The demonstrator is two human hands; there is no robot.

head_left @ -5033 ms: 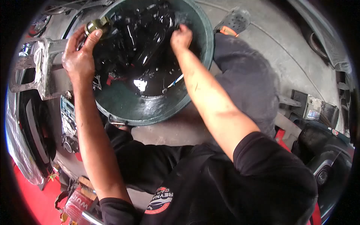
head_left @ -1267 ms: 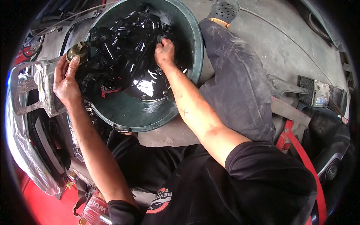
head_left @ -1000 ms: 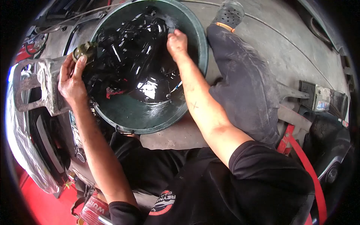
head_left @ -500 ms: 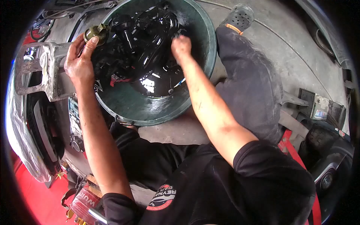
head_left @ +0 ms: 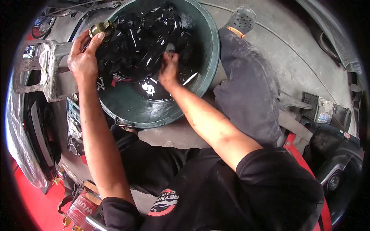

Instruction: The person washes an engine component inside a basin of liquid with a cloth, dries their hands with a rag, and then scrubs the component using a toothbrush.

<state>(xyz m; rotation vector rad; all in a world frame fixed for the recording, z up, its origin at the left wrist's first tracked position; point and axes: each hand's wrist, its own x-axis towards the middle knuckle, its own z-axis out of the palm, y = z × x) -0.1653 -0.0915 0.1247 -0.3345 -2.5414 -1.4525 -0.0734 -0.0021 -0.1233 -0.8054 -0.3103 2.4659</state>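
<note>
My left hand grips a round, olive-gold metal part with a raised tab, thumb pressed on its face, above the left rim of a dark green tub. Inside the tub, my right hand is closed, and a small greyish patch shows at its fingertips; what it holds is too blurred to name. Wet, glossy black parts fill the tub's far side, just beyond that hand. Dark liquid lies in the bottom. A slim white piece rests right of my right wrist.
A person's leg in dark trousers and a perforated clog are close to the tub's right side. On the left stands a grey metal frame. A cable crosses the concrete floor; car parts lie at right.
My right hand has moved left and toward me, from the tub's right side to over the liquid near its middle. My left hand still holds the round metal part, nearly in place.
</note>
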